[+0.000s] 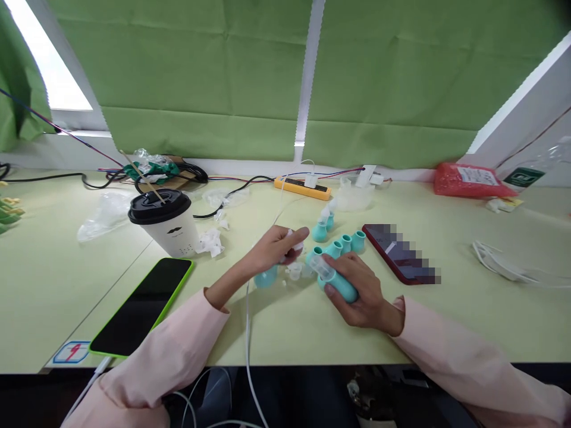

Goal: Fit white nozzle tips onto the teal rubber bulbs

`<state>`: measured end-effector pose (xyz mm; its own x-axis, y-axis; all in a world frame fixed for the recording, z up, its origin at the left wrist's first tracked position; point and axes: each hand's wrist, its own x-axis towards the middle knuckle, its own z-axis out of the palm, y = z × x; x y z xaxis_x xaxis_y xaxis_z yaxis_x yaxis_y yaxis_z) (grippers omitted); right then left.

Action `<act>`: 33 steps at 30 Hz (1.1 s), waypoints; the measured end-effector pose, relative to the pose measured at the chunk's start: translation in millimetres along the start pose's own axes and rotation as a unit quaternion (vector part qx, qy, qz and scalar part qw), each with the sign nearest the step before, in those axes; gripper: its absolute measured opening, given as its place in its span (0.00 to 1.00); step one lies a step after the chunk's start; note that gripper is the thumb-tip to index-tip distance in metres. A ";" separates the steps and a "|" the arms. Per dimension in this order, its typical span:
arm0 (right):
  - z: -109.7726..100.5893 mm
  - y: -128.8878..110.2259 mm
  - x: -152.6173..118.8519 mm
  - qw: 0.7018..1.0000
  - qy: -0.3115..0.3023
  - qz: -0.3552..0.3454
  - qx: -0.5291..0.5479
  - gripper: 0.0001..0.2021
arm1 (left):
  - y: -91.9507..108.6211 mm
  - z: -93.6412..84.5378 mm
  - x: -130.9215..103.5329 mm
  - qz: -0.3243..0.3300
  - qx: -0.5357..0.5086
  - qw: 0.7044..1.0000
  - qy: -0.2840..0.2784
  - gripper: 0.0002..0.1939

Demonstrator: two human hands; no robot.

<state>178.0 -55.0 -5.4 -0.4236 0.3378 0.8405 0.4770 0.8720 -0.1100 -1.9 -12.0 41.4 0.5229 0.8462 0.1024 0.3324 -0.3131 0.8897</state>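
Observation:
In the head view, my left hand (280, 246) is closed around a small white piece (295, 238) that looks like tissue. My right hand (354, 288) grips a teal bulb (342, 289) with a clear plastic tube (322, 268) at its upper end. Just behind it several teal bulbs (358, 241) stand in a slanting row, mouths upward. Two more teal bulbs (319, 232) with clear tops stand farther back. A pale blue round piece (266, 277) lies below my left hand, and small clear parts (294, 271) lie between the hands.
At left are a lidded paper cup (173, 236) with a stick and a green-edged phone (145, 309). A red-edged phone (397, 255) lies at right. A yellow power strip (302, 188) sits at the back. A white cable (248, 333) crosses the table's front edge.

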 end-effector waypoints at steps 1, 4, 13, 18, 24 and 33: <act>-1.0 0.3 0.2 1.000 0.011 0.022 0.001 0.25 | -4.4 -4.4 2.0 0.008 0.088 0.995 0.043 0.21; -4.0 0.4 1.7 0.995 0.021 0.095 0.009 0.21 | -20.6 -12.4 8.4 0.002 0.322 0.942 0.096 0.18; -0.8 -1.6 5.0 0.981 0.048 0.179 0.062 0.13 | -33.2 -2.7 13.0 -0.001 0.421 0.905 0.058 0.22; -5.0 -3.6 5.1 0.946 0.003 0.258 0.196 0.06 | -8.5 5.6 -2.2 0.196 0.296 0.914 0.199 0.10; -7.4 -3.3 8.5 0.933 -0.061 0.256 0.247 0.09 | 0.8 29.9 -13.5 0.360 0.174 0.883 0.247 0.07; -8.8 -4.3 7.4 0.921 -0.088 0.258 0.279 0.12 | -3.2 39.3 -13.2 0.346 0.055 0.902 0.251 0.00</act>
<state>179.6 -59.3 5.9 -0.3921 0.7680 0.5064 0.2004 0.6086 -0.7678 21.1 -39.1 19.7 0.2220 0.5112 0.8303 0.1528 -0.8593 0.4882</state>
